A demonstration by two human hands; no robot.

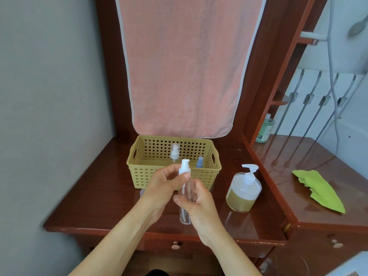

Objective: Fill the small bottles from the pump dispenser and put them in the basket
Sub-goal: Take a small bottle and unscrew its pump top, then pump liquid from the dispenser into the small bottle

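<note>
Dresser (95, 200) top, glossy | left hand (161, 188) pinches cap (184, 168), right hand (199, 202) grips bottle (184, 215), held just near of basket (139, 176); dispenser (243, 194) right | risk: bottle could slip as cap twists, or right arm tips dispenser.

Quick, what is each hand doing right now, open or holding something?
Left hand: pinches the white pump top of the small clear plastic bottle.
Right hand: grips the same bottle's clear body.

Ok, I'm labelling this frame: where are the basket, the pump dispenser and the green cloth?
basket (139, 176): head view, front wall.
pump dispenser (242, 198): head view, liquid-filled body.
green cloth (318, 188): head view, its middle.
</note>
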